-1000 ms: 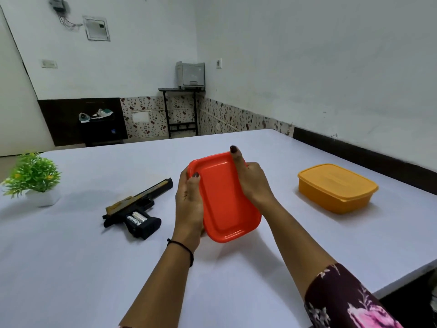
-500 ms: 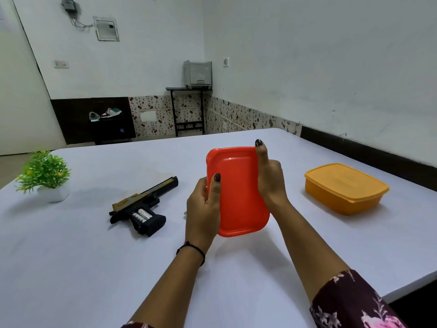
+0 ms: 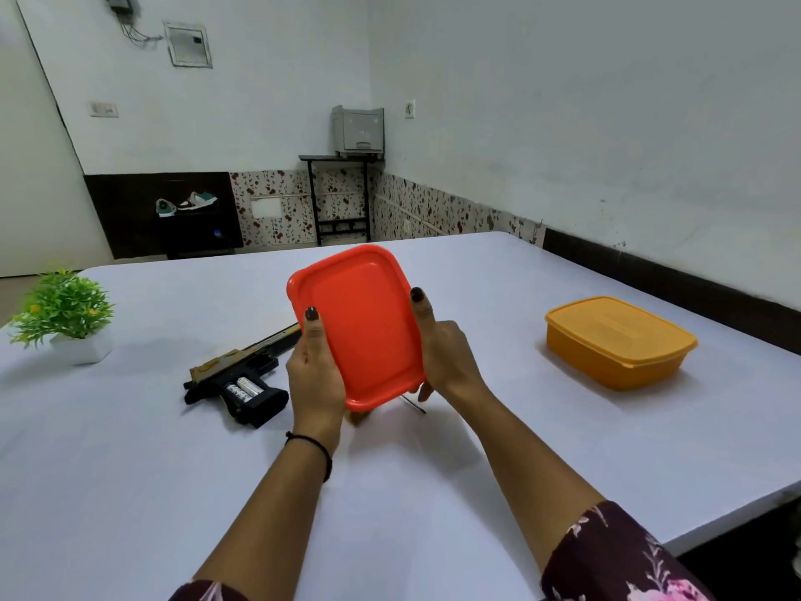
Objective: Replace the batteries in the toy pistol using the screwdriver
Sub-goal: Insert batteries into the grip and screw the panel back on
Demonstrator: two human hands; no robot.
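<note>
On the desk (image 3: 130, 470) the toy pistol (image 3: 236, 375) lies on its side. Its grip compartment is uncovered and two batteries (image 3: 245, 387) sit exposed inside. No hand touches it.

Just right of the pistol, a red box (image 3: 359, 323) is held clear of the desk with its lid facing the camera. The left hand (image 3: 314, 379) grips its left edge, thumb laid on the lid. The right hand (image 3: 446, 357) grips the right edge, fingers (image 3: 422, 390) curled behind. Both hands are thus clenched on the box.

Change noted: over the last second the box has been turned from a slant to nearly upright, then tipped back, and it now hides the pistol's muzzle. The pistol itself has not been moved. Judgement: the lid is still on, so the box is probably being opened, whether to fetch or to stow batteries cannot be told.

A thin dark rod (image 3: 414, 404) shows under the box, right of the pistol. It may be the screwdriver's shaft, but too little is visible to confirm.

Well to the right of the pistol stands a closed yellow box (image 3: 620, 340). To the pistol's left stands a potted plant (image 3: 65, 310), apart from it.

Obstruction: both hands are occupied, and the box blocks the view of the pistol's front end. Neither bars the battery compartment itself.
</note>
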